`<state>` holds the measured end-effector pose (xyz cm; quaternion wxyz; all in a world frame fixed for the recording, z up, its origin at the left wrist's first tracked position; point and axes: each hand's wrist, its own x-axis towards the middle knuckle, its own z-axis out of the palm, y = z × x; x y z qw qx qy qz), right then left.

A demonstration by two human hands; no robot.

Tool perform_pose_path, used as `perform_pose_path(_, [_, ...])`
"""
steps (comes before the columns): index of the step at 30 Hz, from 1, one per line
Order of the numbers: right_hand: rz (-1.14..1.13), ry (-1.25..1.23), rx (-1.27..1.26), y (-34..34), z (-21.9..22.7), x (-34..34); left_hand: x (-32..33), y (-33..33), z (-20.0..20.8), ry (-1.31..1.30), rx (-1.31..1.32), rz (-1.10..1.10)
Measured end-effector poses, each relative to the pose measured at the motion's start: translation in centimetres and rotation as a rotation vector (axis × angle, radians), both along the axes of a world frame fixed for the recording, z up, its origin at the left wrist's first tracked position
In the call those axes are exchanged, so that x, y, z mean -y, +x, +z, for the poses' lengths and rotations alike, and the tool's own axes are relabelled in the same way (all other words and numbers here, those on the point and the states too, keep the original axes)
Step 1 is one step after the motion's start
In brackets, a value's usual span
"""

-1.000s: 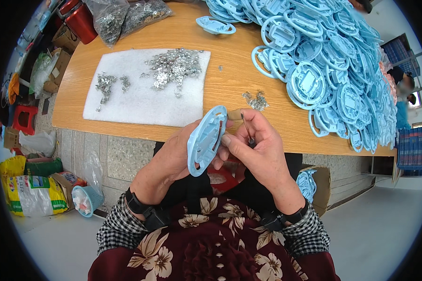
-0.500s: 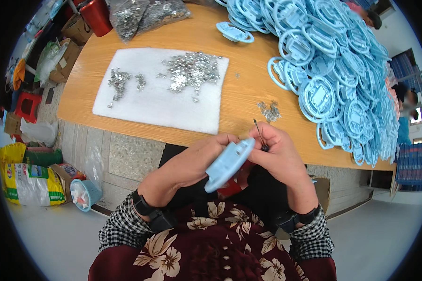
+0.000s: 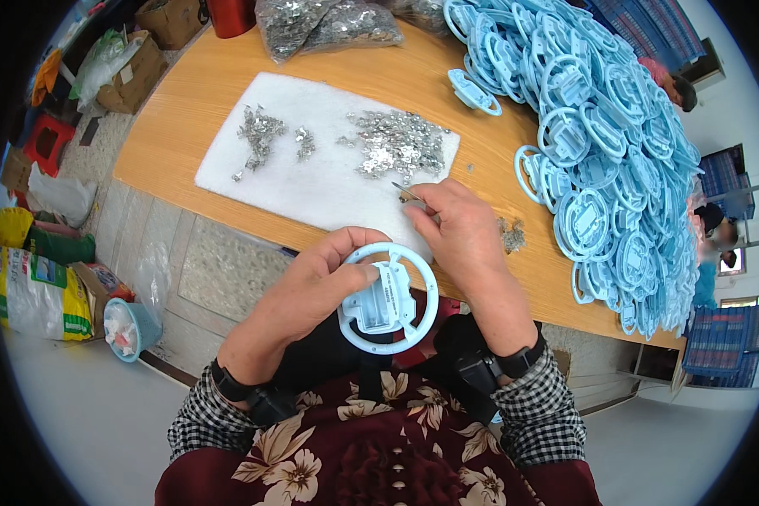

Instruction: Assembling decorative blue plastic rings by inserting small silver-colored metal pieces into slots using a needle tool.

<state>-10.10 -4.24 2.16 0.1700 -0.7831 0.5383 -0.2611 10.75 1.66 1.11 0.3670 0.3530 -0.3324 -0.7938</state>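
My left hand (image 3: 319, 274) grips a light blue plastic toy steering wheel (image 3: 385, 310) at its upper left, thumb on the hub. A hollowed recess in the hub faces up. My right hand (image 3: 464, 226) pinches a thin pointed metal tool (image 3: 407, 192); the curled fingers hide most of it. Its tip reaches over the lower right of a white foam pad (image 3: 312, 190), just below a large heap of small silvery metal pieces (image 3: 401, 145). Two smaller clusters of such pieces (image 3: 261, 135) lie on the pad's left half.
A tall pile of blue steering wheels (image 3: 599, 169) covers the table's right side, with one loose wheel (image 3: 474, 93) beside it. Small metal bits (image 3: 512, 235) lie right of my right hand. Bags of metal parts (image 3: 350, 25) and a red container (image 3: 230, 15) stand at the back.
The steering wheel has turned from edge-on to recess up, now in my left hand alone. My right hand has left it and moved up and left to the pad with the tool.
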Motion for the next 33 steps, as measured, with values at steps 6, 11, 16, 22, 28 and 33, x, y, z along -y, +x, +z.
perform_pose_path(6, [-0.031,0.027,0.097,0.3,-0.5,0.3,0.6,0.4,0.0,-0.036,0.097,0.058])
perform_pose_path(11, [-0.092,0.36,0.524,-1.3,2.2,-1.8,1.5,-0.2,-0.4,-0.231,0.196,0.079])
perform_pose_path(16, [0.051,0.278,0.315,-1.9,3.6,-3.9,2.9,-1.7,-0.4,-0.53,0.533,0.086])
perform_pose_path(22, [0.057,0.178,0.162,-1.6,3.6,-4.3,3.7,-2.9,-0.5,-0.527,0.601,0.038])
perform_pose_path(28, [0.085,0.046,0.064,-1.6,2.6,-4.3,3.7,-3.1,-0.6,-0.507,0.657,-0.008])
perform_pose_path(33, [0.083,-0.179,-0.095,-0.1,1.3,-5.7,3.8,-3.2,-1.0,-0.634,0.711,0.022])
